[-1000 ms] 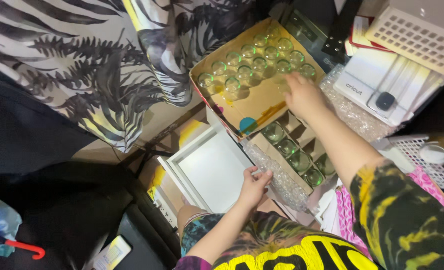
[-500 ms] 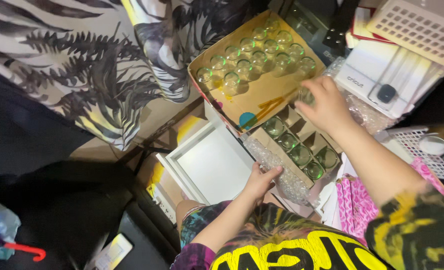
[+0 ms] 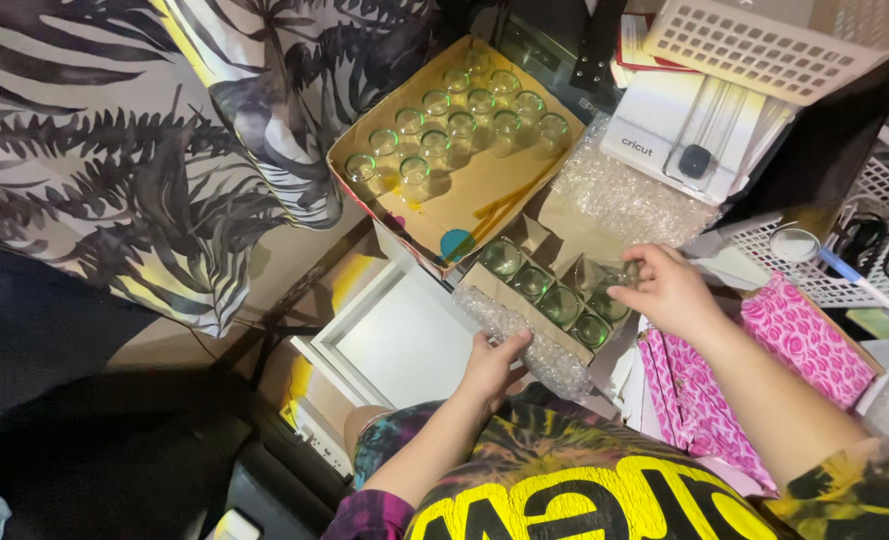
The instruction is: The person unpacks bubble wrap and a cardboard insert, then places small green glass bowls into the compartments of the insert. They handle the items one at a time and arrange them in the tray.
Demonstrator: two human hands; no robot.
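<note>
- The right hand (image 3: 670, 293) is sitting right of centre in the frame, its fingers closing around a small clear glass jar (image 3: 605, 275) that it is holding just above the divided box.
- The divided box (image 3: 550, 295), a small cardboard carton with cell partitions, is lying at the centre of the frame and is carrying more clear jars in its cells.
- The left hand (image 3: 492, 368) is resting just below centre, its fingers curling over the near edge of the box and pressing on the bubble wrap (image 3: 520, 335) that is lying along that side.
- A shallow cardboard tray (image 3: 485, 190) is lying in the upper middle of the frame, and two rows of empty glass jars (image 3: 455, 115) are standing upright along its far side.
- A white framed panel (image 3: 390, 340) is lying left of the left hand, lower centre.
- A black-and-white leaf-print cloth (image 3: 115, 150) is covering the upper left of the frame.
- A pink patterned cloth (image 3: 775, 350) is lying under the right forearm, at the right.
- A white plastic basket (image 3: 765, 40) is sitting at the upper right, and a white machine (image 3: 685, 130) is sitting just below it.
</note>
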